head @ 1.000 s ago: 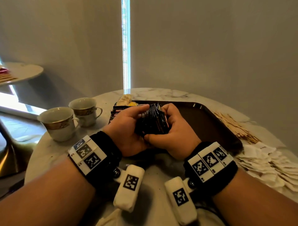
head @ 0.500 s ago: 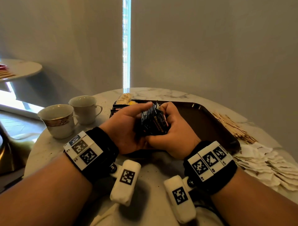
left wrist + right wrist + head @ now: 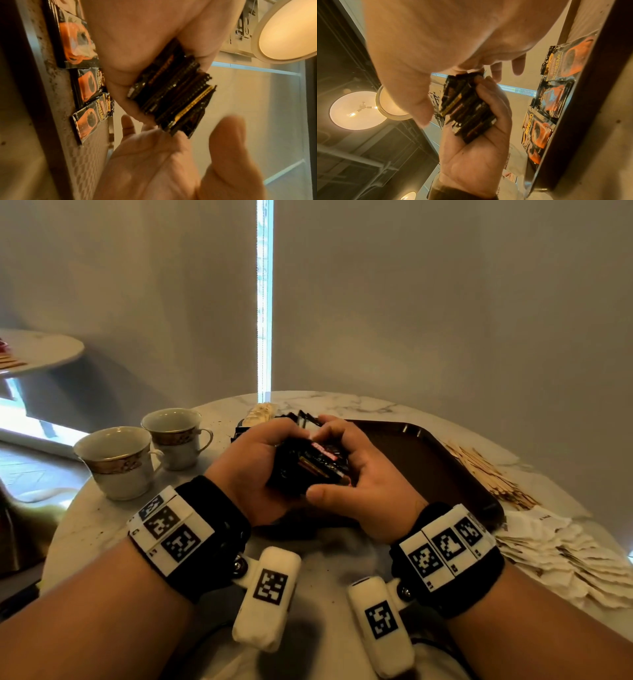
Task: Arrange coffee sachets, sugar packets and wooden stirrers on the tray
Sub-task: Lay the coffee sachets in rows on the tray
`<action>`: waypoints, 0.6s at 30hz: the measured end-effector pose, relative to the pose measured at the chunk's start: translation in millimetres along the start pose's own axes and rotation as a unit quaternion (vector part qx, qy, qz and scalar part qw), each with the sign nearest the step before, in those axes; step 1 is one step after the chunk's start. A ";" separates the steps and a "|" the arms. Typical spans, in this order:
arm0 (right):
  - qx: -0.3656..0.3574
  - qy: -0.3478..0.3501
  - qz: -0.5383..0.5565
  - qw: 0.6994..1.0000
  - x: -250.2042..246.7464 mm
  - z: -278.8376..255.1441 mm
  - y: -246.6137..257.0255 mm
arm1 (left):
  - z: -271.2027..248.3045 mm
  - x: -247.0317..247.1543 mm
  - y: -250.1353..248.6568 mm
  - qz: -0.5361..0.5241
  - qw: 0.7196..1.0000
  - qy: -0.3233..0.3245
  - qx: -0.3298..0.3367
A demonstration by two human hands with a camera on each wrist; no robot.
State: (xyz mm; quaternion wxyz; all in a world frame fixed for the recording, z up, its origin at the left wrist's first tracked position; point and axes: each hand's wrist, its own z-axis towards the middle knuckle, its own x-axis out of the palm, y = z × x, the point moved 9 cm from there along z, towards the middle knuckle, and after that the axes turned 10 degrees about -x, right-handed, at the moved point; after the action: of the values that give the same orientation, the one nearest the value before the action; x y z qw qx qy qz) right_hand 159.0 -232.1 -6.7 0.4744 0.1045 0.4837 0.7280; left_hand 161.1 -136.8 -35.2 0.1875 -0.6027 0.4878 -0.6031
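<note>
both hands meet over the near left part of the brown tray [image 3: 428, 460], which lies on the round marble desk [image 3: 89, 529]. the left hand [image 3: 253, 463] grips a stack of black coffee sachets [image 3: 313, 463], fingers curled over its far edge and palm against its side; the left wrist view shows the stack [image 3: 173, 97] edge-on, pressed into the curled fingers. the right hand [image 3: 363, 474] cups the same stack from the other side, its fingers curled over the top and its thumb stretched along the near edge, so it too holds the sachets. in the right wrist view the stack [image 3: 467, 106] sits fanned in the left palm.

more coffee sachets, printed with orange cups, lie flat in a row along the tray's left end [image 3: 85, 86], just beside the hands and overlapping one another. the wooden stirrers [image 3: 486, 474] lie in a loose heap on the desk just beyond the tray's right rim. the white sugar packets [image 3: 561, 556] are spread on the desk at the right, nearer the person than the stirrers and off the tray.

two gold-banded teacups [image 3: 120, 460] stand side by side on the desk, left of the tray. a second small table [image 3: 44, 350] shows at the far left.
</note>
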 end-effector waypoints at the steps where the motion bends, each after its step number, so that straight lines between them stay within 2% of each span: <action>1: -0.006 0.002 0.005 1.000 1.6 1.0 0.6 | -0.3 -2.8 -2.9 -0.009 1.000 -0.004 0.008; 5: 0.016 -0.030 0.071 0.997 -1.5 6.8 -5.1 | -1.6 -4.0 -8.4 -0.027 0.999 -0.009 0.035; 10: -0.006 -0.052 -0.005 0.999 -6.7 3.6 2.8 | -1.0 -15.0 -8.6 -0.020 0.998 -0.041 0.034; 15: -0.011 -0.119 -0.003 0.993 -19.3 1.6 -1.3 | -1.3 -12.7 -5.7 -0.029 0.999 -0.026 0.009; 18: -0.002 -0.141 -0.038 0.989 -25.6 1.5 -9.8 | 1.8 -17.5 -5.1 -0.020 0.999 -0.026 0.005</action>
State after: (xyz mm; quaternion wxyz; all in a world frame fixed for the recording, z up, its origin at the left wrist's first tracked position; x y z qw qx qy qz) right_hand 179.1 -250.7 -5.9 0.5654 0.1866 0.4139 0.6886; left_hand 168.2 -120.8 -40.9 0.1915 -0.6268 0.4675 -0.5932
